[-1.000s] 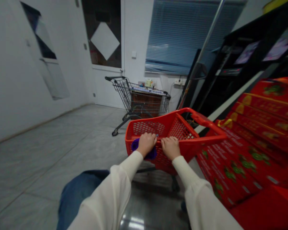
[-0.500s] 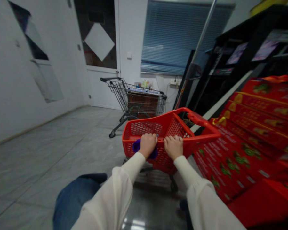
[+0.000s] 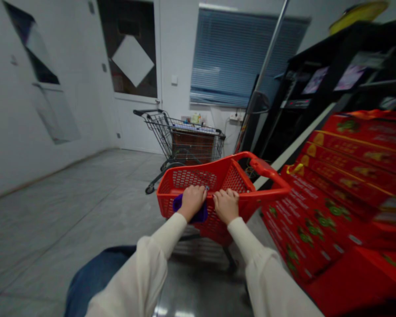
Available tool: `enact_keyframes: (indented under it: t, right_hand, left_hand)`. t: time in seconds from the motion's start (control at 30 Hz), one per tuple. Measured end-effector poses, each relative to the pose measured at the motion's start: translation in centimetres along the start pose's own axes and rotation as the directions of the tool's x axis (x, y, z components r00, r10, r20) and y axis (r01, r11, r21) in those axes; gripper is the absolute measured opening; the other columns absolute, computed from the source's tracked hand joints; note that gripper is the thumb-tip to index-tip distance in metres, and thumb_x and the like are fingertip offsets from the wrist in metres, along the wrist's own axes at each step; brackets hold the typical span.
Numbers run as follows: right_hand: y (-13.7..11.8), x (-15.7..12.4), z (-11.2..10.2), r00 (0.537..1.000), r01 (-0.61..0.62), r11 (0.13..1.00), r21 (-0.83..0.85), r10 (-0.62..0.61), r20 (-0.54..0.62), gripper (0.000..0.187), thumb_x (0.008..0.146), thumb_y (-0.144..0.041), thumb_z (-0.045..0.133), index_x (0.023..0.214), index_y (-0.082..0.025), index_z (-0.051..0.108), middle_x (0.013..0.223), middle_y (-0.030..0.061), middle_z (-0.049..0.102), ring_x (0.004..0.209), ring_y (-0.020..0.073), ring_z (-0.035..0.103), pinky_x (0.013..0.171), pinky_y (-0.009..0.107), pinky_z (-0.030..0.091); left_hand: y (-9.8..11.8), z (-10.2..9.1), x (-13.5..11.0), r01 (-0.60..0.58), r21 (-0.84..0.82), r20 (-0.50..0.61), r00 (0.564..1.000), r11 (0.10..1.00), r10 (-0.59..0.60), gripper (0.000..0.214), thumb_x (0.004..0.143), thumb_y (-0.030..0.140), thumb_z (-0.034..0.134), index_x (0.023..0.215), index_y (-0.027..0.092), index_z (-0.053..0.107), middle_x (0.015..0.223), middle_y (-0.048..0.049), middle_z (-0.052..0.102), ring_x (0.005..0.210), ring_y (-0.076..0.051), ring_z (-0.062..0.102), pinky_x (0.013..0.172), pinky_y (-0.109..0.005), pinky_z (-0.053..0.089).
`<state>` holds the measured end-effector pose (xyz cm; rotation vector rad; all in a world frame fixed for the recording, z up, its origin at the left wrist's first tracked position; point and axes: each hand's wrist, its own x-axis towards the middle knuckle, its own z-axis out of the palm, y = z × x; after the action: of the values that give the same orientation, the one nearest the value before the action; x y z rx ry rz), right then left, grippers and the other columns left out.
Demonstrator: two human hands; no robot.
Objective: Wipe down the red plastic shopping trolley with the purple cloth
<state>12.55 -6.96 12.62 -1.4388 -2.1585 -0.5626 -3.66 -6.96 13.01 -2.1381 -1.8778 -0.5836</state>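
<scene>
A red plastic shopping cart (image 3: 191, 179) with a mesh basket stands right in front of me on the tiled floor. My left hand (image 3: 191, 201) is closed over its near rim, with a purple cloth (image 3: 178, 202) pressed under the fingers. Beside it, my right hand (image 3: 225, 204) grips the same rim with curled fingers. Both arms wear white sleeves. A red handle (image 3: 267, 169) juts from the cart's right side.
A metal wire shopping cart (image 3: 185, 138) with a brown box inside stands ahead by the back wall. Stacked red cartons (image 3: 336, 185) line the right side. A dark shelf unit (image 3: 323, 92) rises behind them. Open grey floor (image 3: 59, 207) stretches to the left. My blue-jeaned knee (image 3: 95, 277) shows below.
The red cart and both hands have shifted slightly left in view, and the wire cart and back wall look a little closer. Both grips are unchanged.
</scene>
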Motion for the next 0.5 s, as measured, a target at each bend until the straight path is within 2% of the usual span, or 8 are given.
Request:
enact_keyframes:
  t: [0.1, 0.2, 0.27, 0.33, 0.43, 0.5]
  right_hand:
    - [-0.7, 0.2, -0.5, 0.999, 0.047, 0.999, 0.002, -0.048, 0.01, 0.025, 0.099, -0.03, 0.046, 0.09, -0.023, 0.069, 0.091, 0.0054, 0.069, 0.096, 0.0217, 0.05, 0.094, 0.038, 0.022]
    - [-0.2, 0.2, -1.5, 0.997, 0.067, 0.998, -0.016, -0.067, -0.026, 0.023, 0.098, -0.031, 0.047, 0.095, -0.024, 0.069, 0.097, 0.0065, 0.068, 0.1, 0.0218, 0.05, 0.099, 0.037, 0.021]
    - [0.4, 0.0, -2.1, 0.996, 0.016, 0.999, -0.043, -0.019, -0.082, 0.022, 0.098, -0.031, 0.048, 0.095, -0.023, 0.069, 0.103, 0.0079, 0.068, 0.107, 0.0229, 0.049, 0.104, 0.038, 0.018]
    - [0.7, -0.2, -2.6, 0.994, -0.02, 0.998, -0.064, 0.013, -0.107, 0.023, 0.098, -0.03, 0.047, 0.093, -0.022, 0.068, 0.103, 0.0081, 0.068, 0.11, 0.0239, 0.048, 0.105, 0.039, 0.017]
    - [0.5, -0.2, -2.7, 0.997, -0.016, 0.998, -0.064, 0.011, -0.081, 0.027, 0.099, -0.03, 0.043, 0.088, -0.023, 0.067, 0.094, 0.0064, 0.067, 0.102, 0.0236, 0.048, 0.1, 0.041, 0.018]
    - [0.1, -0.1, -2.6, 0.997, -0.016, 0.998, -0.054, 0.012, -0.074, 0.03, 0.099, -0.029, 0.041, 0.086, -0.023, 0.067, 0.09, 0.0065, 0.067, 0.098, 0.023, 0.048, 0.098, 0.042, 0.017]
  left_hand:
    - [0.1, 0.0, 0.3, -0.046, -0.015, 0.001, 0.999, 0.999, 0.046, 0.034, 0.103, 0.034, 0.033, 0.102, 0.017, 0.063, 0.097, -0.0106, 0.071, 0.092, -0.022, 0.064, 0.08, -0.032, 0.044]
    - [-2.0, -0.2, 0.0, -0.05, 0.003, 0.01, 0.999, 0.999, 0.05, 0.034, 0.103, 0.035, 0.034, 0.1, 0.017, 0.063, 0.096, -0.0102, 0.071, 0.091, -0.022, 0.063, 0.081, -0.032, 0.044]
    - [-3.7, -0.4, -0.3, -0.046, 0.018, 0.008, 0.999, 0.999, 0.046, 0.034, 0.102, 0.036, 0.035, 0.099, 0.017, 0.063, 0.095, -0.0099, 0.071, 0.091, -0.022, 0.063, 0.082, -0.032, 0.044]
    - [-4.6, -0.7, -0.5, 0.0, 0.031, 0.005, 1.0, 1.0, 0.0, 0.035, 0.102, 0.036, 0.035, 0.098, 0.017, 0.064, 0.096, -0.0103, 0.071, 0.092, -0.022, 0.063, 0.082, -0.033, 0.044]
    - [-3.2, -1.0, -0.2, 0.108, 0.035, 0.015, 0.994, 0.994, -0.108, 0.037, 0.102, 0.035, 0.034, 0.096, 0.017, 0.066, 0.097, -0.0114, 0.072, 0.09, -0.023, 0.064, 0.079, -0.033, 0.044]
    - [-1.1, -1.1, 0.2, 0.101, 0.009, 0.011, 0.995, 0.995, -0.101, 0.037, 0.102, 0.035, 0.033, 0.098, 0.018, 0.066, 0.097, -0.0109, 0.072, 0.091, -0.024, 0.064, 0.078, -0.034, 0.044]
